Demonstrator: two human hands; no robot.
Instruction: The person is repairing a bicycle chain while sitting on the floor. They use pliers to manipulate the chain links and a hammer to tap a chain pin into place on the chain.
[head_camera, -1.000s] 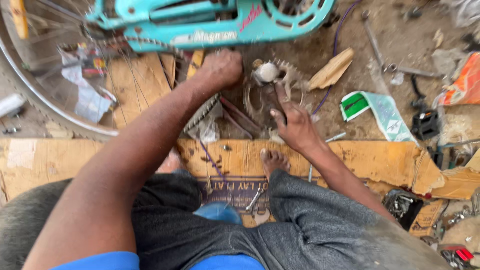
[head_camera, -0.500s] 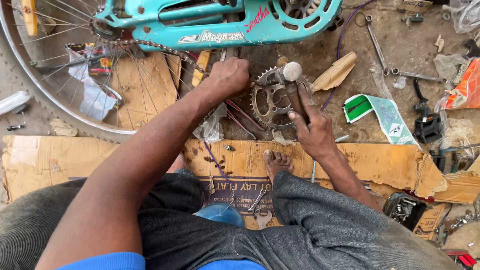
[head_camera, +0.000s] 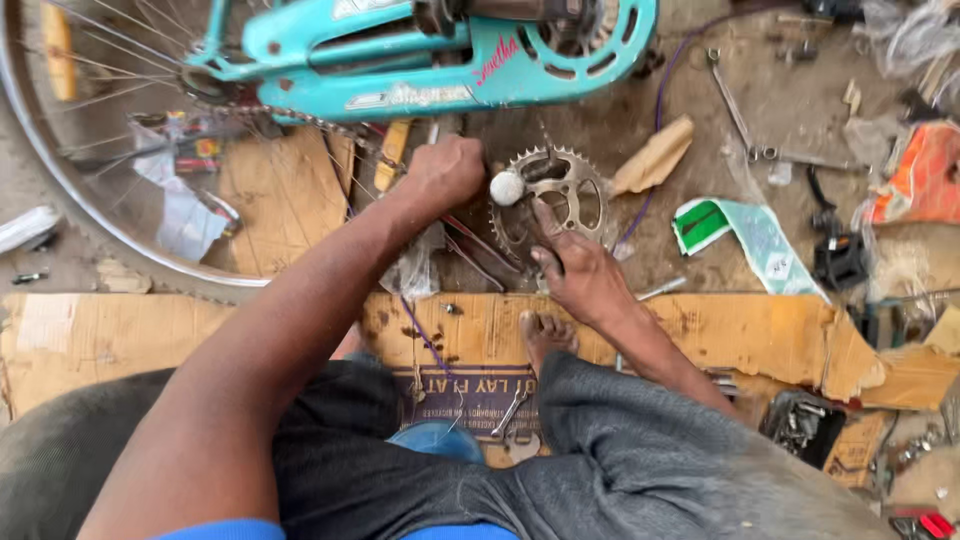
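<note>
A toothed bicycle chainring (head_camera: 560, 200) lies flat on the dirt floor (head_camera: 770, 110) just above the middle of the frame, directly below the teal bicycle frame (head_camera: 440, 60). The right hand (head_camera: 580, 275) rests on its lower edge, fingers (head_camera: 545, 225) stretched out flat and slightly apart over the metal, pressing it down rather than gripping it. The left hand (head_camera: 445, 175) sits just left of the chainring, its fingers curled into a fist around a tool handle whose shape is hidden inside the hand; a round whitish knob (head_camera: 507, 188) shows right beside the fist, over the chainring's left rim.

One spoked wheel (head_camera: 100, 160) fills the upper left of the frame, with its chain (head_camera: 300, 115) running toward the teal frame. A yellow-handled tool (head_camera: 390, 155) lies between the wheel and the left hand. A torn piece of brown cardboard (head_camera: 655, 155) lies just right of the chainring, and a green-and-white wrapper (head_camera: 740, 235) is further right. Two spanners (head_camera: 735, 100) lie at the upper right. A purple cable (head_camera: 660, 100) curves past the chainring. A long cardboard sheet (head_camera: 700, 330) runs across the frame below the hands, and one bare foot (head_camera: 545, 335) rests on it, just under the right wrist.
</note>
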